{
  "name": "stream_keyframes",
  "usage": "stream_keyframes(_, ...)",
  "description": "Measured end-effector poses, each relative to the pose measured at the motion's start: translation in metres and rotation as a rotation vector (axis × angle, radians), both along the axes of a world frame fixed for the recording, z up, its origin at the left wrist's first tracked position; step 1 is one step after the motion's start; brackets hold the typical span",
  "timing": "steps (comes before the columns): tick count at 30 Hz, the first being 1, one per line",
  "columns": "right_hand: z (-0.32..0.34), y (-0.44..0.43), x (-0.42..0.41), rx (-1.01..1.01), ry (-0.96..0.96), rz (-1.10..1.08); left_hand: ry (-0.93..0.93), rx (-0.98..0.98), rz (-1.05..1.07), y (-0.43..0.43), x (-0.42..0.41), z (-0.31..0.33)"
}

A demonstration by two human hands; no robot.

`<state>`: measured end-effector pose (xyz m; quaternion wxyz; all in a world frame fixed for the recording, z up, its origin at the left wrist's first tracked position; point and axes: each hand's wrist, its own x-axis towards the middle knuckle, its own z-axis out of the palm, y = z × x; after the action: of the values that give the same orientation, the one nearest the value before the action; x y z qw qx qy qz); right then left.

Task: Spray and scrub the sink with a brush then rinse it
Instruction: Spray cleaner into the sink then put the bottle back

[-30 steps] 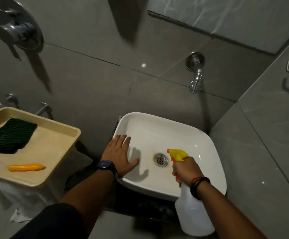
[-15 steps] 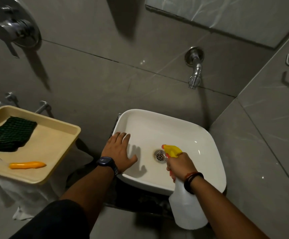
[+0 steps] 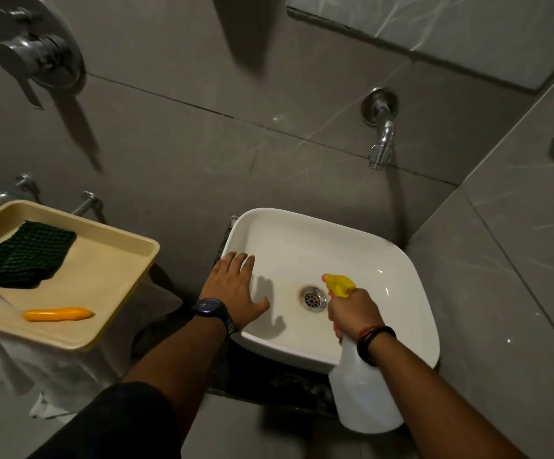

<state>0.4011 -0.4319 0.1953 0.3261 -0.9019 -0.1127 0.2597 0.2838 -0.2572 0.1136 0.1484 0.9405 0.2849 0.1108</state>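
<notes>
A white square sink [image 3: 394, 260] sits low against the grey tiled wall, with a steel drain [image 3: 313, 298] in its middle. My right hand [image 3: 353, 313] grips a white spray bottle [image 3: 365, 395] with a yellow nozzle [image 3: 338, 284] aimed into the basin, just right of the drain. My left hand [image 3: 235, 289] lies flat on the sink's left rim, fingers spread, a dark watch on the wrist. A brush with an orange handle [image 3: 58, 314] lies on a beige tray [image 3: 110, 293] at the left.
A chrome tap [image 3: 381, 140] juts from the wall above the sink's right side. A dark green scrub pad [image 3: 29, 255] rests on the tray. A shower mixer [image 3: 34, 53] is mounted upper left. A tiled side wall closes in on the right.
My right hand has moved the spray bottle a little left and toward the drain. The left hand has stayed on the rim.
</notes>
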Motion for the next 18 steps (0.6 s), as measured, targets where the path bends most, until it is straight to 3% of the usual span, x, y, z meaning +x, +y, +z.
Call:
stream_keyframes(5, 0.006, -0.013, 0.015, -0.058, -0.047, -0.132, 0.007, -0.002, -0.001, -0.001, 0.0, 0.0)
stream_keyframes(11, 0.004, -0.015, 0.001, -0.05, 0.12, -0.006, 0.008, 0.017, -0.006, -0.001, 0.0, 0.001)
stream_keyframes(14, 0.005, -0.009, -0.002, 0.067, 0.075, -0.009, 0.008, 0.021, -0.001, 0.0, 0.0, 0.001)
stream_keyframes(18, 0.01, -0.01, 0.007, 0.058, -0.057, -0.141, 0.008, 0.018, -0.005, -0.001, 0.0, 0.002)
